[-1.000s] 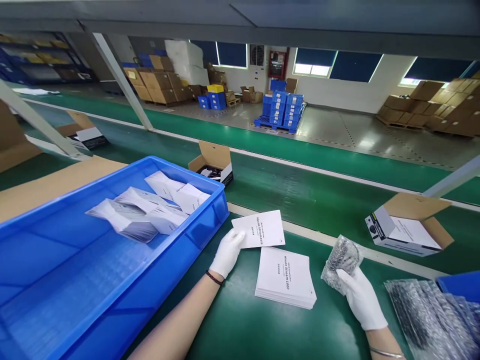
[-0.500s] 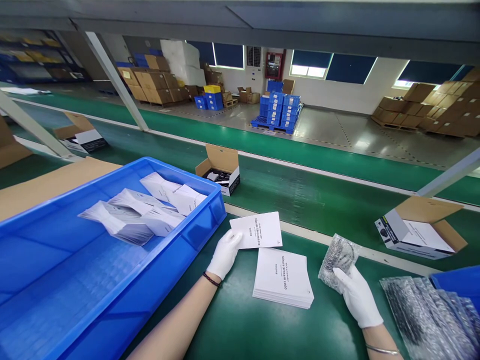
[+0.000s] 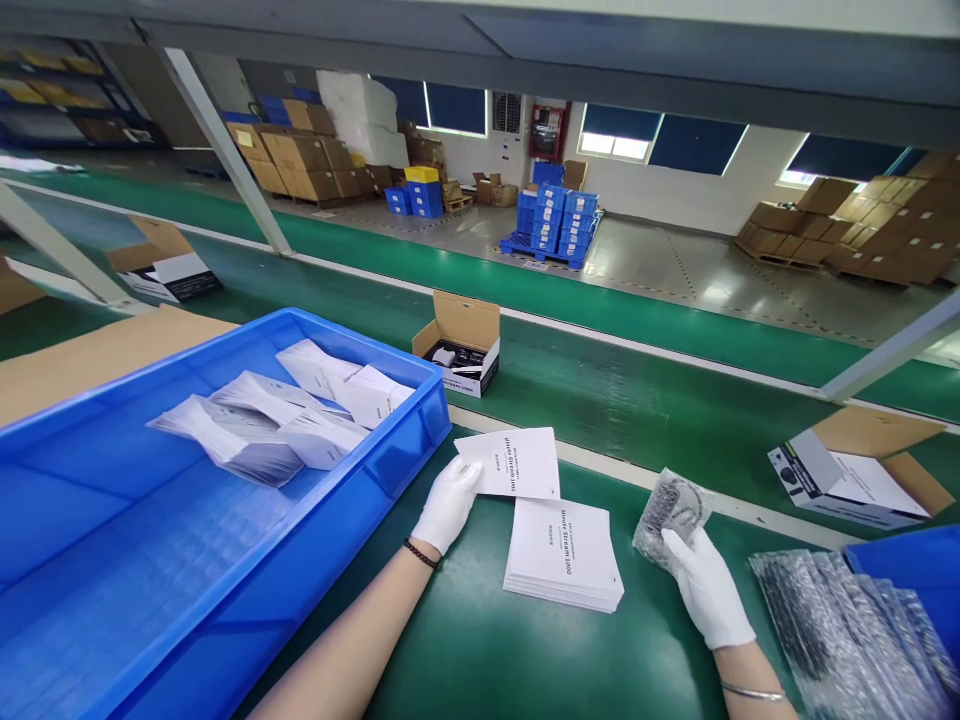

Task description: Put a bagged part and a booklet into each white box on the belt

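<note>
My left hand (image 3: pixel 448 503), in a white glove, pinches the left edge of a white printed booklet (image 3: pixel 519 462). That booklet is held just behind a neat stack of matching booklets (image 3: pixel 562 553) on the green work surface and overlaps its far edge in view. My gloved right hand (image 3: pixel 705 585) grips a bubble-wrap pouch (image 3: pixel 672 515) with something dark inside that I cannot make out. More bubble-wrap pouches (image 3: pixel 847 630) lie overlapped to the right of this hand.
A large blue bin (image 3: pixel 360 490) with several booklet bundles (image 3: pixel 247 430) stands at left. On the green belt sit an open box with black items (image 3: pixel 469 365), an open box showing white inside (image 3: pixel 855 470) and another farther left (image 3: pixel 169 270). A blue container (image 3: pixel 915 560) is at right.
The open boxes on the belt have shifted slightly to the right. Both hands keep their holds on the booklet and the pouch, almost unmoved.
</note>
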Action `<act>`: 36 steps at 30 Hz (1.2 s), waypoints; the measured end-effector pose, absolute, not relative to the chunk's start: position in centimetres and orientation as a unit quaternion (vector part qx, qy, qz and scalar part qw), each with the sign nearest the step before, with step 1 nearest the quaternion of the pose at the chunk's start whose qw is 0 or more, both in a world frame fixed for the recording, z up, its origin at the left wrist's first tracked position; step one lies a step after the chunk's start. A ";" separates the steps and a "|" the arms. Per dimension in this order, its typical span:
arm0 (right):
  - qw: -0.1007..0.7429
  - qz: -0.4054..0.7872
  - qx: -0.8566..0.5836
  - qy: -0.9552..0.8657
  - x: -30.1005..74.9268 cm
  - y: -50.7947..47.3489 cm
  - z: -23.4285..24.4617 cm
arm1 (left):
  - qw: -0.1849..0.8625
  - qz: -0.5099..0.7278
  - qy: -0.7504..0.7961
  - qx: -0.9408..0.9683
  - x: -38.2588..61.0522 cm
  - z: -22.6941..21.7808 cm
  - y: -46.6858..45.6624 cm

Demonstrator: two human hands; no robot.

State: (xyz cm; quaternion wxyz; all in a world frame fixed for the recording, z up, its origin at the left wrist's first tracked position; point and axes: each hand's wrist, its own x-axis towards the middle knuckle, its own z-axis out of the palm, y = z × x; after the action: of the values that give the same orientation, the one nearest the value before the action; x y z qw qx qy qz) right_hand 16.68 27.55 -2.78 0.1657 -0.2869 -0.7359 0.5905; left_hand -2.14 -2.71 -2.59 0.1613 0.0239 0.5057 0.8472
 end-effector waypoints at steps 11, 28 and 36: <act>0.136 0.324 0.004 -0.936 -0.6 20.9 8.5 | 0.274 0.910 0.309 0.031 -3.2 -3.2 -3.5; -0.069 -0.045 0.023 -0.996 -20.2 13.0 7.9 | 0.314 0.903 0.287 0.054 -3.5 -3.3 -3.4; -0.099 -0.030 0.090 -0.991 -17.8 15.5 7.7 | 0.276 0.897 0.345 -0.020 -3.4 -2.6 -2.8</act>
State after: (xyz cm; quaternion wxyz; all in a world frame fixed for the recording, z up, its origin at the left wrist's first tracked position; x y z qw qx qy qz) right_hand -17.78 15.50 7.70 -0.0994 0.0896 -0.9906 -0.0296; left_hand -3.38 -2.82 -2.59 0.2756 -0.0202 0.3447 0.8971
